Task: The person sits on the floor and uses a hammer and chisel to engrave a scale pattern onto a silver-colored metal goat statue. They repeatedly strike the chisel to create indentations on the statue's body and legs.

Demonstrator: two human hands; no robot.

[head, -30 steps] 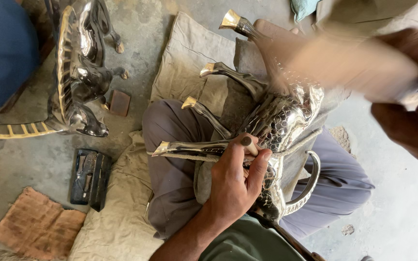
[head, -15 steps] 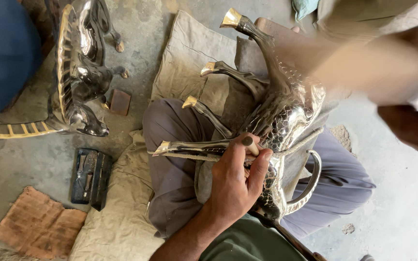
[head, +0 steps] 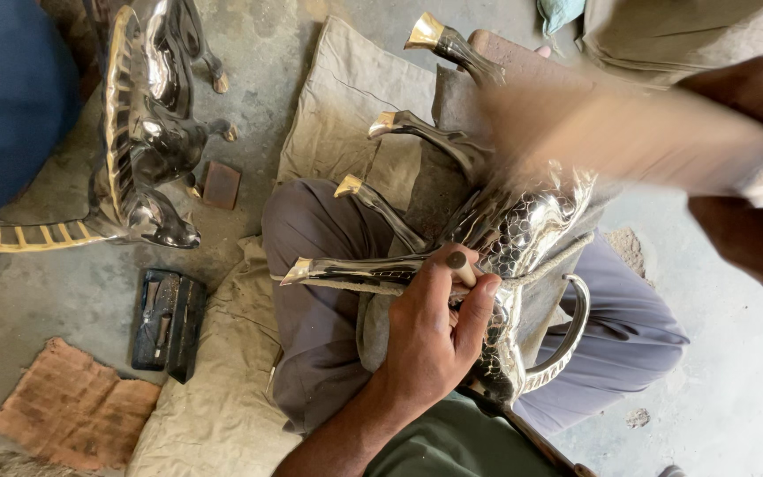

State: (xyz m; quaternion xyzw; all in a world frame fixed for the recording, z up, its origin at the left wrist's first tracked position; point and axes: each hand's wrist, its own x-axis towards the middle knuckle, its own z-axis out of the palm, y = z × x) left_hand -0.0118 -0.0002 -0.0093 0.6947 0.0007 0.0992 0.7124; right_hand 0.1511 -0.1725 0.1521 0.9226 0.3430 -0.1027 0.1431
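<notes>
Gripping a small punch [head: 457, 265] against a silver metal horse [head: 523, 238], the left hand [head: 434, 340] presses it to the flank, fingers curled tight around it. That horse lies across the person's lap, legs pointing away from the left hand. Above it the right hand [head: 752, 177] is clenched on a wooden mallet [head: 629, 141], blurred by motion. Far left of both hands, a second horse [head: 147, 132] stands on the floor beside a dark box [head: 168, 322].

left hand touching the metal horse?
Touching. The head view shows the left hand on the metal horse, fingers curled over its body beside a leg, pinching a small punch against it.
</notes>
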